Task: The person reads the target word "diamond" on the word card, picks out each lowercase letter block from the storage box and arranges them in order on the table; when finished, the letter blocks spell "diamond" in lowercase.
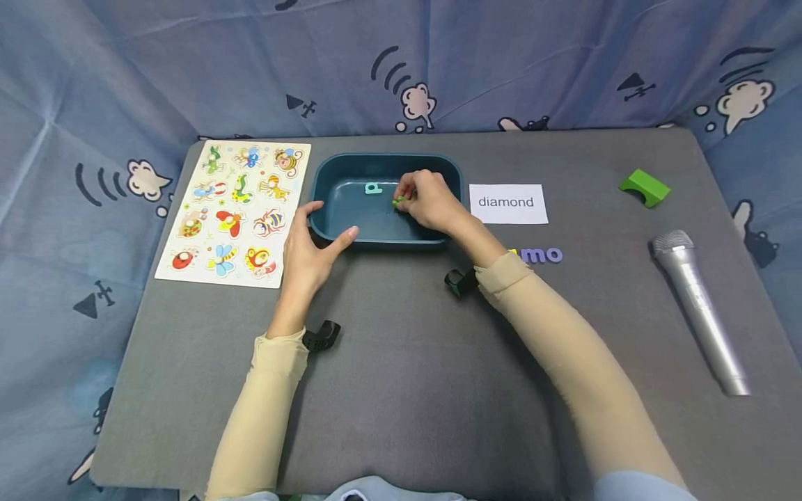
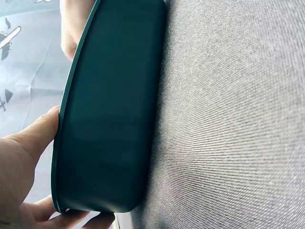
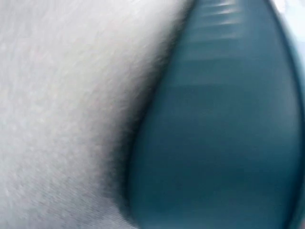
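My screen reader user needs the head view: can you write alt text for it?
A person's right hand pinches a small green piece inside a dark teal tray, beside a light blue letter, while the left hand steadies the tray's corner. On the grey table lie an insect puzzle board, a "diamond" card and a silver microphone.

A white card (image 1: 508,203) on the counter (image 1: 407,362) reads "diamond", purple letters (image 1: 542,255) below it show "mo", and a teal letter (image 1: 373,188) "p" lies in the tub (image 1: 326,209).

Silver microphone (image 1: 698,309), insect puzzle board (image 1: 234,211)
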Demonstrator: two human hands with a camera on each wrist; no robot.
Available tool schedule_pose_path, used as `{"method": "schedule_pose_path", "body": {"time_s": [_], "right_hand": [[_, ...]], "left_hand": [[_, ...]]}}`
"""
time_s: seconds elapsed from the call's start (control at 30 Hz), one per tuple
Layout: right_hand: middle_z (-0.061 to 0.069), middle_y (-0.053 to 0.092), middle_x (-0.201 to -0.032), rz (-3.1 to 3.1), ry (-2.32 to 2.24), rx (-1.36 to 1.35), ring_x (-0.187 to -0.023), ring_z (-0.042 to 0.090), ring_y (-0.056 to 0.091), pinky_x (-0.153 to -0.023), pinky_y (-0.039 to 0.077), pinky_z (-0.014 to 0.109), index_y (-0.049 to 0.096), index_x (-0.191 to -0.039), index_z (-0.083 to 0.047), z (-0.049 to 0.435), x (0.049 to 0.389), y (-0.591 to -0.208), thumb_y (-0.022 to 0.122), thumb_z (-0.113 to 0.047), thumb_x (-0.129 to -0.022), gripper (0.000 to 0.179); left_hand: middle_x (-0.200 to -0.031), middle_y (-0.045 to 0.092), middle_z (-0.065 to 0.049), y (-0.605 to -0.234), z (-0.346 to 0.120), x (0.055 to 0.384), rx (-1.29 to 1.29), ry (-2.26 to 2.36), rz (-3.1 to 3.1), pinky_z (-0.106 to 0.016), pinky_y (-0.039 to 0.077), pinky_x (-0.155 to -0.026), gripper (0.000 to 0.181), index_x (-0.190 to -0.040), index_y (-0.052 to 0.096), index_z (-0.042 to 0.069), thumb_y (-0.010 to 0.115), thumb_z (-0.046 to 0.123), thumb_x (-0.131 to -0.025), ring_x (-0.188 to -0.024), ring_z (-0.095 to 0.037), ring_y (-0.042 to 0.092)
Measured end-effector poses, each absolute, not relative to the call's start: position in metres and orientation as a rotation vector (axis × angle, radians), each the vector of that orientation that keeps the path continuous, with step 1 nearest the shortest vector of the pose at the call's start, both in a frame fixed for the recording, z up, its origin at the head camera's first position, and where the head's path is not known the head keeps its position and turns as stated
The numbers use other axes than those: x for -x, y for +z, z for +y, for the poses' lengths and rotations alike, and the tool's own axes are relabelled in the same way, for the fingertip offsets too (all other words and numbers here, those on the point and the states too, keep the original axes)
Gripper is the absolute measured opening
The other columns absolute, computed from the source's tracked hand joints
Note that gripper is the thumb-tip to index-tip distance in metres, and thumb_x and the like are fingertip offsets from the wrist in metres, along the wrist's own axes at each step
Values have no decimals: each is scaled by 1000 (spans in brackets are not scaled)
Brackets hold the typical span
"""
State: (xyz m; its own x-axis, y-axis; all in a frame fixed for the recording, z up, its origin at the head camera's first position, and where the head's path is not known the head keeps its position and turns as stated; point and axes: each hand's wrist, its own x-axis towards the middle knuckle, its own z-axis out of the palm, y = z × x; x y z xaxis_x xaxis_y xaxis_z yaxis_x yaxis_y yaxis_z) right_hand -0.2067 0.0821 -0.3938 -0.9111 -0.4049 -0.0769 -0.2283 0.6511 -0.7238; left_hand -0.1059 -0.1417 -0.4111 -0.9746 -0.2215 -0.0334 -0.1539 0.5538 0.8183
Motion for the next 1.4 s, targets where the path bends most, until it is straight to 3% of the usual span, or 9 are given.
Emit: {"method": "schedule_pose_path", "body": {"time_s": [0.1, 0.3, 0.4, 0.57, 0.83, 1.07, 1.27, 1.4], "right_hand": [[16, 72, -102, 2634, -1223, 502, -88, 27, 66, -81, 52, 36, 72, -105, -2, 84, 203, -387, 72, -4, -99, 6], [13, 68, -111, 2570, -1385, 492, -93, 29, 72, -79, 53, 33, 73, -132, -9, 94, 195, -373, 70, -4, -102, 31], [15, 70, -114, 2533, -1463, 487, -97, 31, 74, -80, 53, 30, 75, -129, -8, 102, 189, -367, 68, -5, -103, 27], [12, 75, -109, 2516, -1614, 451, -98, 20, 68, -84, 50, 26, 76, -118, -6, 117, 182, -359, 74, -11, -101, 18], [4, 70, -101, 2465, -1837, 499, -81, 16, 60, -74, 50, 24, 75, -122, -5, 156, 165, -352, 68, -5, -103, 21], [-4, 72, -109, 2507, -1934, 381, -82, 8, 66, -73, 54, 15, 76, -122, -3, 200, 145, -349, 78, 5, -91, 32], [-16, 78, -106, 2675, -1759, 313, -83, 4, 70, -68, 50, 16, 72, -133, -8, 240, 127, -357, 63, -16, -108, 28], [-21, 74, -104, 2802, -1626, 209, -85, 1, 64, -69, 45, 17, 73, -130, -3, 265, 114, -368, 56, -22, -111, 31]], "left_hand": [[-161, 49, -15, -411, -142, 106, -331, -1409, -2707, -52, 34, -124, 82, -155, 48, 13, 85, 44, -89, -152, -33, 44], [-162, 48, -15, -411, -143, 108, -336, -1402, -2712, -51, 34, -125, 82, -155, 48, 13, 85, 44, -89, -152, -32, 43], [-161, 49, -15, -411, -142, 108, -328, -1402, -2710, -51, 34, -124, 82, -155, 48, 12, 85, 44, -89, -152, -32, 44], [-161, 49, -15, -411, -142, 107, -327, -1402, -2707, -51, 34, -124, 81, -154, 48, 12, 85, 43, -89, -152, -32, 44], [-161, 49, -16, -410, -141, 107, -331, -1408, -2710, -52, 34, -124, 81, -155, 48, 12, 85, 43, -89, -151, -33, 44], [-162, 48, -16, -410, -141, 106, -337, -1411, -2709, -52, 34, -125, 81, -154, 48, 12, 85, 43, -89, -153, -33, 43], [-163, 47, -15, -410, -141, 106, -349, -1417, -2722, -52, 33, -125, 82, -155, 47, 13, 85, 44, -90, -154, -33, 42], [-163, 47, -15, -410, -140, 106, -349, -1417, -2724, -52, 34, -125, 81, -155, 47, 13, 85, 44, -90, -154, -32, 42]]}}
